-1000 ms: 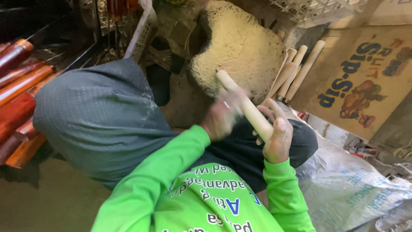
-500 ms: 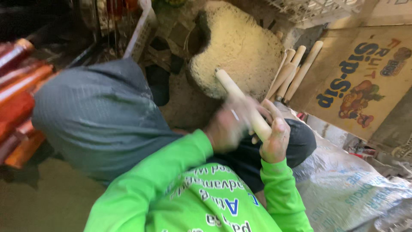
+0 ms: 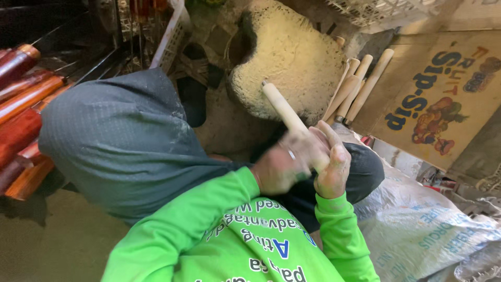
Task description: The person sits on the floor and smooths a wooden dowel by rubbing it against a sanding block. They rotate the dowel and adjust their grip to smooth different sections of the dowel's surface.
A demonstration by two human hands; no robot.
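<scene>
Pretty cramped from where I'm watching. The grey-trousered knee (image 3: 125, 141) fills the left-middle, a printed cardboard sheet (image 3: 438, 99) walls off the right, and a white woven sack (image 3: 433, 235) crowds the lower right. A pale rough block (image 3: 292, 62) sits dead ahead, so the only open room is the dark gap just in front of it. Red lacquered rods (image 3: 21, 109) line the left edge, and spare pale wooden handles (image 3: 360, 83) lean against the cardboard. The wooden stick (image 3: 284, 109) sits between both hands, long axis diagonal, free tip pointing up-left toward the block. Left hand (image 3: 282, 167) is blurred, wrapped around the stick; right hand (image 3: 331, 167) is closed on its lower end.
</scene>
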